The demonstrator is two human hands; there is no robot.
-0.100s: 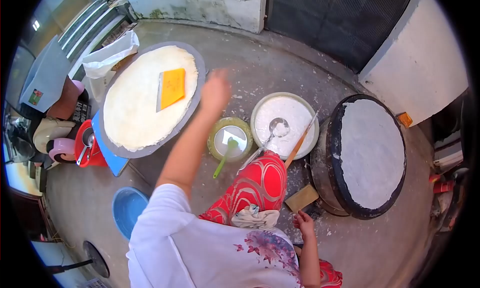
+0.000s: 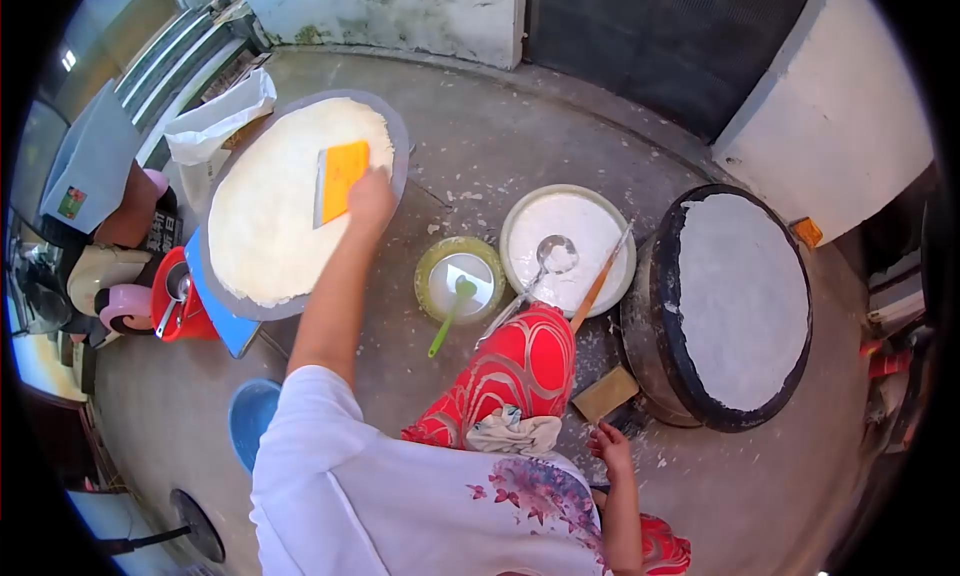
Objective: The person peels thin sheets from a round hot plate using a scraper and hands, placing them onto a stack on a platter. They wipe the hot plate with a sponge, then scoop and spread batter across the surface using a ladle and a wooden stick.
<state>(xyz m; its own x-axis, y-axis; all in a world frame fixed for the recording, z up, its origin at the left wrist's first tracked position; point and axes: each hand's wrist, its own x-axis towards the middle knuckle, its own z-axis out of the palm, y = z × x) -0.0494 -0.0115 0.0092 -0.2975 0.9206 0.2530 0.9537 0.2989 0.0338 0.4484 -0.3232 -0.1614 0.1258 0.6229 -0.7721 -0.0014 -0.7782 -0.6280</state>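
Note:
My left hand (image 2: 371, 200) is closed at the lower right edge of an orange scraper (image 2: 343, 179), which lies on a large pale flatbread (image 2: 270, 216) on a round grey board (image 2: 396, 141). Loosely curled and holding nothing visible, my right hand (image 2: 610, 446) hovers beside my lap, near a tan block (image 2: 605, 394). At the right, a white sheet of batter (image 2: 740, 296) covers a round black griddle (image 2: 795, 386). Between board and griddle stand a tub of white batter (image 2: 520, 216), with a ladle and wooden stick, and a bowl (image 2: 430, 286) with a green brush (image 2: 461, 294).
The board rests on a blue stand (image 2: 215, 306). A red bucket (image 2: 195, 321) with metal utensils stands left of it, and a blue basin (image 2: 252, 416) is on the floor. A white bag (image 2: 220, 126) lies behind the board. A cloth (image 2: 515, 433) rests on my lap.
My left hand has moved left and down from beside the board onto the scraper's edge and closed there. The scraper lies in the same place on the flatbread. My right hand has barely moved.

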